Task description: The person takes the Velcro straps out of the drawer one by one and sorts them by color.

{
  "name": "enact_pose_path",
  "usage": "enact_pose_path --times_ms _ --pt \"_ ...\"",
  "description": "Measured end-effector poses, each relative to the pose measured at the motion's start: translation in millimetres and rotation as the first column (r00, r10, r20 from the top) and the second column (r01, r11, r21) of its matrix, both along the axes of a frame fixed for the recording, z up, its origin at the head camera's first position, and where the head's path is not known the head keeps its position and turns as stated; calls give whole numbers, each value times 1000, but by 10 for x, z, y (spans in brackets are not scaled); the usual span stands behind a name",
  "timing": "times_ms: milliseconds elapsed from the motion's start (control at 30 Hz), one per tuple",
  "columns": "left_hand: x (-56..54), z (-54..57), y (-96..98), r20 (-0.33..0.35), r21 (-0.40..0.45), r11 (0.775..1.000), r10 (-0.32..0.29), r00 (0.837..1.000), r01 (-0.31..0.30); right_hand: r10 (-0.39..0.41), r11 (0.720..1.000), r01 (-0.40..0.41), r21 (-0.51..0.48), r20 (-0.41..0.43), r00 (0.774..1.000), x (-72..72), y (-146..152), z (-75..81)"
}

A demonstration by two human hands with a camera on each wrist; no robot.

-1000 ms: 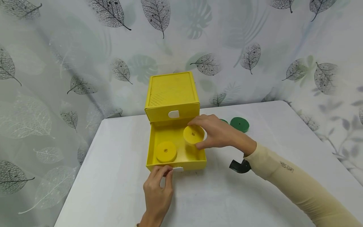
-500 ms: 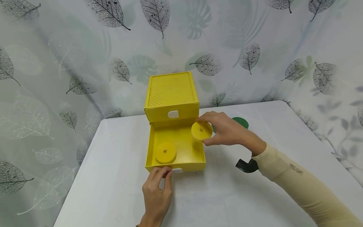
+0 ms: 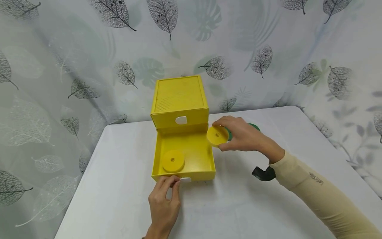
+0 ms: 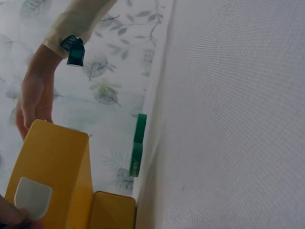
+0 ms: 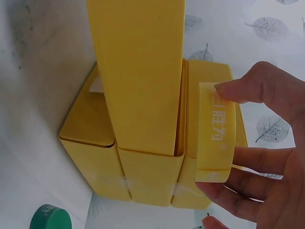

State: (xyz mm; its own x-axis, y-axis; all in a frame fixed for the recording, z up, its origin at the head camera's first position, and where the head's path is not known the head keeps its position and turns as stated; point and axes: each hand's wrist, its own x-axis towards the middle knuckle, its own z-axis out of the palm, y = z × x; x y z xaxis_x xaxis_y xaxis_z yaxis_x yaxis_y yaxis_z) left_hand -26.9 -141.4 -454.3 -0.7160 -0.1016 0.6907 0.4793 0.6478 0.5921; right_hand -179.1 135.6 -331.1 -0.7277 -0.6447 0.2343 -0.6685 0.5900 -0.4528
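My right hand [image 3: 243, 134] holds a yellow tape roll [image 3: 213, 137] with a small centre hole, thumb on one side and fingers on the other. It is raised just past the right wall of a pulled-out yellow drawer [image 3: 194, 149]. White printing shows on the roll's outer edge [image 5: 219, 129] in the right wrist view. A second yellow tape roll [image 3: 171, 165] lies flat inside the drawer, front left. My left hand [image 3: 164, 202] pinches the white tab handle [image 3: 185, 180] at the drawer's front; the left wrist view shows only its fingertips [image 4: 14, 214].
The yellow drawer cabinet [image 3: 180, 93] stands at the table's back, against a leaf-patterned curtain [image 3: 253, 33]. Two green rolls, one nearer [image 3: 229, 134] and one farther right [image 3: 254, 126], lie behind my right hand, partly hidden. White cloth covers the table [image 3: 113, 192].
My right hand has carried the yellow tape roll up and to the right, from inside the drawer to past its right wall. The left hand stays at the handle.
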Motion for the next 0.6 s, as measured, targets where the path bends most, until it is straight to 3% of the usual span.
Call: enact_pose_path --times_ms 600 --pt "4 -10 6 -20 13 1000 -14 1000 14 -90 996 90 15 45 995 -13 151 -107"
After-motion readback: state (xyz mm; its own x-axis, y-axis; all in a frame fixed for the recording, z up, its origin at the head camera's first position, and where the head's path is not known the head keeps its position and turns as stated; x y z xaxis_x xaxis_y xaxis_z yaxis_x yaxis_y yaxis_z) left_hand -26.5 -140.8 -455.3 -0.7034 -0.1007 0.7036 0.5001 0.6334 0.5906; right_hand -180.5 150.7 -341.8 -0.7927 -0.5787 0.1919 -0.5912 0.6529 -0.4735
